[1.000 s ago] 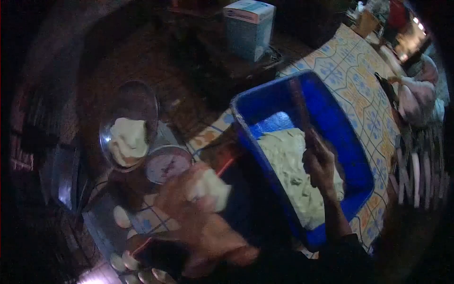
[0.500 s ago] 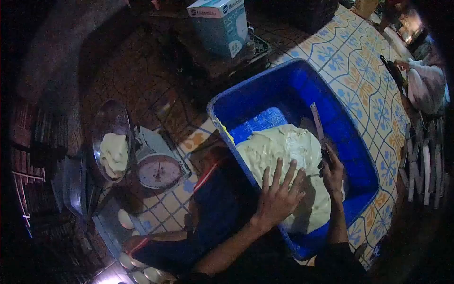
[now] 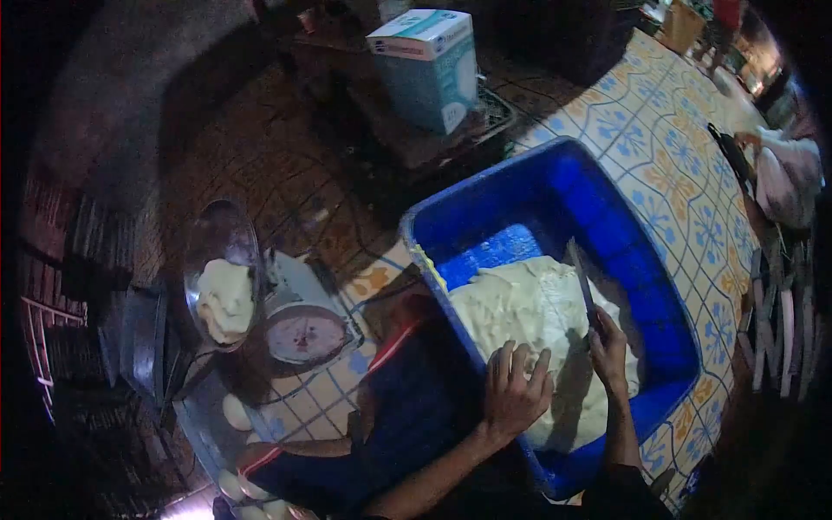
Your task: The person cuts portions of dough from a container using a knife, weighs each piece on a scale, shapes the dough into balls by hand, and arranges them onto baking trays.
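Note:
A large mass of pale dough [image 3: 503, 299] lies in a deep blue tub [image 3: 637, 204] on the tiled floor. My right hand [image 3: 608, 351] is closed round the handle of a knife [image 3: 582, 282], whose long blade points away from me over the dough. On the dough's near left part rests my left hand [image 3: 517, 390], its fingers bent and a little apart, holding nothing. To the left of the tub, a metal scale pan [image 3: 198, 260] carries a smaller lump of dough [image 3: 227, 303]. The pan sits on a dial scale [image 3: 303, 334].
A tall blue and white carton [image 3: 425, 78] stands behind the tub. Several round dough pieces [image 3: 236, 412] lie at lower left beside another person's dark-clothed leg [image 3: 416, 407]. Wooden sticks [image 3: 787, 321] and a white bag [image 3: 787, 178] are at the right. Patterned tiles [image 3: 667, 156] surround the tub.
The view has shifted, so the scene sits slightly lower and to the right. My left fingers have bent and drawn back nearer to me. The knife has come left, over the dough.

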Available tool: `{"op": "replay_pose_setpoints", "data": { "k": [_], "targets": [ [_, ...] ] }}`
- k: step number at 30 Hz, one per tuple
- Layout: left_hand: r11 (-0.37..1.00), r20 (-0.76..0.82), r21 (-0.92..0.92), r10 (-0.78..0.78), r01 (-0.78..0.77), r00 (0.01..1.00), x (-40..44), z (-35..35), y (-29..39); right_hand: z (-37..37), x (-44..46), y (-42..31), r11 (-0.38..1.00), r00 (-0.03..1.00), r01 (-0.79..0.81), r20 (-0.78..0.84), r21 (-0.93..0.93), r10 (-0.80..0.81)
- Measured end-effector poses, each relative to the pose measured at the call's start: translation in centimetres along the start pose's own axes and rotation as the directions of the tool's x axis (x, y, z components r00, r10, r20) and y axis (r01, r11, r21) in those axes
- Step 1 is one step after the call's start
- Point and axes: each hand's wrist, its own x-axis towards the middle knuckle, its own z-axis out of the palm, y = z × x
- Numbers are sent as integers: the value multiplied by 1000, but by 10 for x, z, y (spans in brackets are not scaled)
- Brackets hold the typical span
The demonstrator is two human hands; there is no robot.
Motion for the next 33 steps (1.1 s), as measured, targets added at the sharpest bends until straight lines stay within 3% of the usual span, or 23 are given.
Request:
{"op": "replay_pose_setpoints", "data": {
  "k": [1,4,5,6,8,9,10,11,13,17,19,23,26,27,29,31,33],
  "targets": [
    [998,-48,-66,-26,22,999,-2,2,-4,2,-1,3,999,998,-39,50,-22,40],
    [986,-165,-165,-19,-9,986,-11,2,-13,19,-3,-11,934,993,-63,76,-352,95],
    [984,-173,-173,-1,-29,985,-17,0,-15,28,-9,-5,899,997,62,73,-434,-34],
    [982,-179,-185,15,-48,984,-24,-1,-17,40,-9,-25,915,994,96,77,-392,-71],
    [984,-14,-176,31,-33,999,-40,-6,-25,60,-3,-56,799,950,312,182,-513,-254],
    [987,82,-157,49,-35,995,-49,-7,-32,69,5,-73,959,959,175,259,-223,-115],
    [989,171,-140,67,-43,983,-54,-8,-38,80,20,-92,997,930,-17,368,69,-10],
    [983,202,-175,92,-56,975,-56,-9,-42,97,35,-104,949,877,-159,481,271,9],
    [978,188,-198,99,-61,977,-60,-5,-46,134,63,-114,901,820,-169,564,399,-95],
    [973,147,-210,124,-91,981,-64,1,-48,192,81,-143,896,799,-162,588,414,-127],
    [975,206,-208,120,-77,971,-63,-6,-49,206,80,-147,881,800,-184,588,435,-123],
    [971,293,-235,113,-43,949,-62,-10,-51,197,72,-146,894,884,-86,448,439,-136],
    [971,254,-226,133,-75,958,-62,-12,-49,202,78,-132,877,852,-161,513,452,-108],
    [959,213,-266,152,-93,965,-63,-12,-50,198,78,-135,913,860,-146,504,381,-73],
    [932,126,-339,182,-130,975,-66,-18,-56,189,83,-125,796,884,-203,456,570,-101],
    [804,30,-594,-29,41,999,-68,-49,-60,171,81,-130,695,867,-286,487,660,-106],
    [593,-79,-795,-316,132,946,-72,-74,-76,147,63,-157,642,836,-345,535,685,-122]
  ]
}}
